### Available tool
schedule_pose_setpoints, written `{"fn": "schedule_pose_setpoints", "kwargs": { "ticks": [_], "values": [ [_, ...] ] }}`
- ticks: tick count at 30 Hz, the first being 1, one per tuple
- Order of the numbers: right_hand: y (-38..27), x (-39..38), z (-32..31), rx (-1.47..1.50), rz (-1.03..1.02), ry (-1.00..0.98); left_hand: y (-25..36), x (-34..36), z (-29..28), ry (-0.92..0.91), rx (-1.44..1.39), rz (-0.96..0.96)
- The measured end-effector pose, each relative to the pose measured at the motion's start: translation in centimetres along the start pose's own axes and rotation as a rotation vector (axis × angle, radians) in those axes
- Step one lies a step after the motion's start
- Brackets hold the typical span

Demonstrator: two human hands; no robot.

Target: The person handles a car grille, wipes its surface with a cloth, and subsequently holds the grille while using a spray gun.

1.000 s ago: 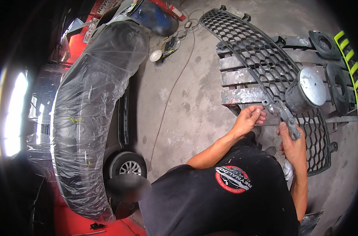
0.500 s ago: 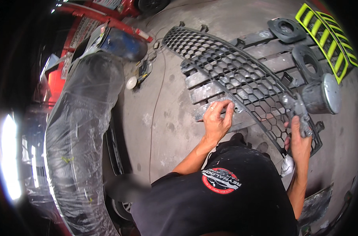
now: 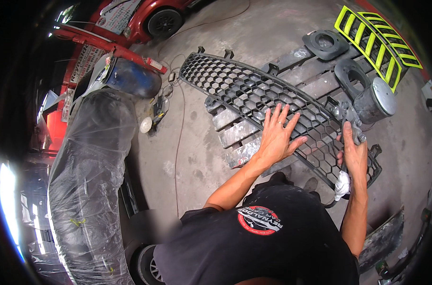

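A long black honeycomb grille point(image 3: 246, 90) lies slantwise across a slatted wooden pallet point(image 3: 231, 134). Over its near edge and mesh is my left hand point(image 3: 278, 138), fingers spread and a ring on one of them; whether it touches the mesh I cannot tell. My right hand point(image 3: 356, 161) is wrapped round a grey, paint-smeared spray gun point(image 3: 352, 122) above the right end of the grille. White cloth point(image 3: 342, 184) is wrapped below the gun's grip, and a dark hose point(image 3: 330, 205) shows under it.
Two dark ring-shaped parts point(image 3: 325, 44) and a grey can point(image 3: 383, 97) sit at the pallet's far right, by a bright yellow slatted grille point(image 3: 375, 42). Leftward stand a plastic-covered long shape point(image 3: 92, 175) and a blue tank point(image 3: 133, 78). A cord point(image 3: 180, 142) crosses the floor.
My left hand has gone from pinched fingers beside the grille's near edge to spread fingers over the mesh. The right hand still grips the spray gun. The view has shifted, showing more red vehicle.
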State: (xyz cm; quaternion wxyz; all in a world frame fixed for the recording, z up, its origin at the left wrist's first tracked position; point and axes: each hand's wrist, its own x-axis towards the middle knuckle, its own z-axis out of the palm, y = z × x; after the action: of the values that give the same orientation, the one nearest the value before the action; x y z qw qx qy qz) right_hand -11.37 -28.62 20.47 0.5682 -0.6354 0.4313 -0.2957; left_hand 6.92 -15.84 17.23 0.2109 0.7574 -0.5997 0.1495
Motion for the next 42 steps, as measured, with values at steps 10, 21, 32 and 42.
{"fn": "schedule_pose_setpoints", "kwargs": {
  "ticks": [10,21,32,42],
  "values": [
    [0.1,-1.2,-1.5,0.071,0.039,0.082,9.1,-1.9,0.1,-0.77,-1.029,-0.286],
    [-0.4,-1.1,-2.8,0.096,0.082,0.054,10.6,-0.9,4.8,-0.743,-1.849,-0.495],
    [-0.8,-1.9,-3.3,0.125,0.078,0.047,11.7,-1.1,5.6,-0.955,-2.113,-0.636],
    [-0.2,-1.3,-3.9,0.08,0.106,0.049,13.5,-1.7,6.3,-0.894,-1.927,-0.516]
  ]
}}
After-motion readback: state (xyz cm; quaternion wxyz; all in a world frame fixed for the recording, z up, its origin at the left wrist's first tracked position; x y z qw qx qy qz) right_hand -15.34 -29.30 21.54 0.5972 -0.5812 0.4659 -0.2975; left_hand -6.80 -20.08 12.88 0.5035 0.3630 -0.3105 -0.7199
